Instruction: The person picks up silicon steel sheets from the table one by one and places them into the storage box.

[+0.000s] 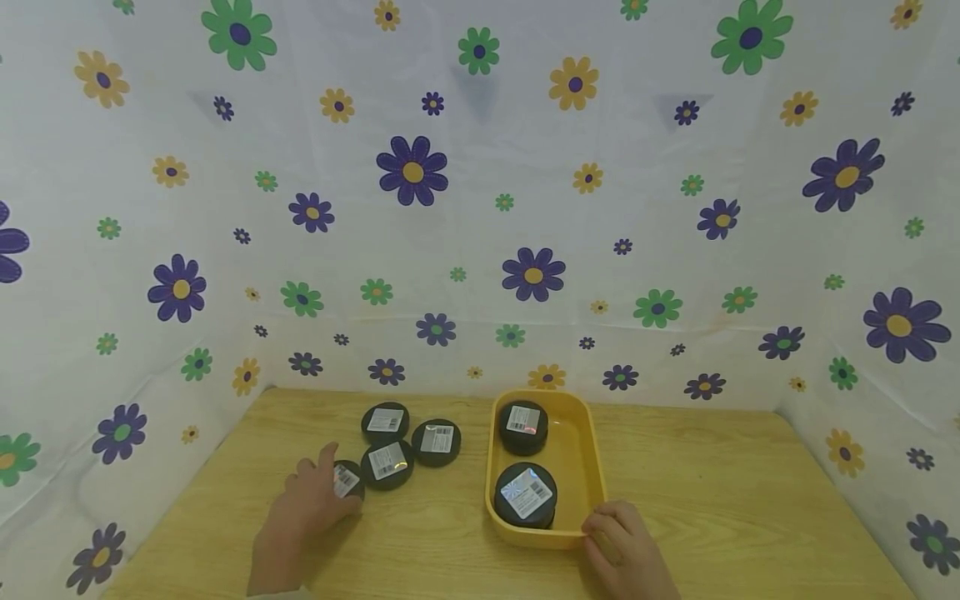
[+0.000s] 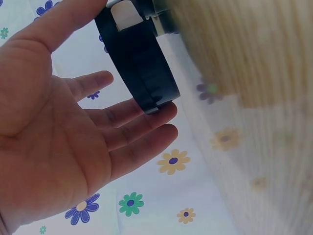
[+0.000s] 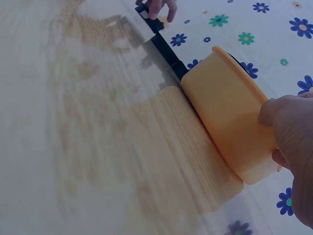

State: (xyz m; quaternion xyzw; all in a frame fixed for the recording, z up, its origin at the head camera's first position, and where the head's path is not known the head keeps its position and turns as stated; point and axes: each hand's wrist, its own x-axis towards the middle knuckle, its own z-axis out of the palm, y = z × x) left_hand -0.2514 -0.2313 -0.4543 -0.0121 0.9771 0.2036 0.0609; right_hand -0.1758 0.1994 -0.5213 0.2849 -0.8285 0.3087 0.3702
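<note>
My left hand (image 1: 303, 504) holds a black round container (image 1: 347, 479) with a white barcode label, at the left of a group of similar ones. In the left wrist view, the thumb and fingers span the sides of this container (image 2: 139, 66). Beside it on the table lie more black containers (image 1: 387, 463), labels up. My right hand (image 1: 626, 546) pinches the near right corner of a yellow tray (image 1: 543, 537), thumb and fingers on its rim. Inside the tray's left side, one black container (image 1: 522, 427) sits at the back and another (image 1: 526, 495) at the front.
The wooden table (image 1: 705, 500) extends to the right of the tray. A white flower-print cloth (image 1: 465, 233) hangs behind the table and along both sides. The tray's right half shows its bare yellow floor.
</note>
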